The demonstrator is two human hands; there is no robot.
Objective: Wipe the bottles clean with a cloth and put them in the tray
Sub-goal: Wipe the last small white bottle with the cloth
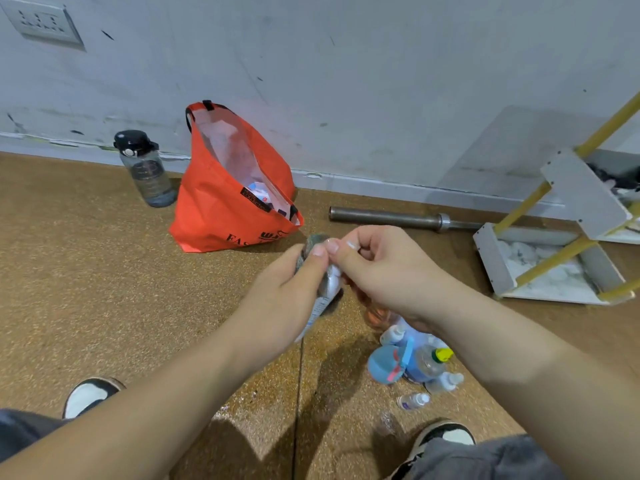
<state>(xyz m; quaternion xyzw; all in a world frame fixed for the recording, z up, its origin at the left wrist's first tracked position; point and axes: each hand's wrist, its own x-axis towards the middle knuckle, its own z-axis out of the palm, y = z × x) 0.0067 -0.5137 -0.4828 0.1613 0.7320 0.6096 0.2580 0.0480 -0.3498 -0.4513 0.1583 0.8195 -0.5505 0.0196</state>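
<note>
Left hand (294,282) grips a small white bottle (329,289) with grey cloth (311,242) bunched round it, above mid-floor. Right hand (384,268), fingers curled, pinches the bottle's top. Wiping looks under way and early: cluster of small bottles (419,365) waits on the floor under the right wrist, none visible in the white tray rack (491,261) far right.

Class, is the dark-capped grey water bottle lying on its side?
No, the dark-capped grey water bottle stands upright left of the orange fabric bag.
</note>
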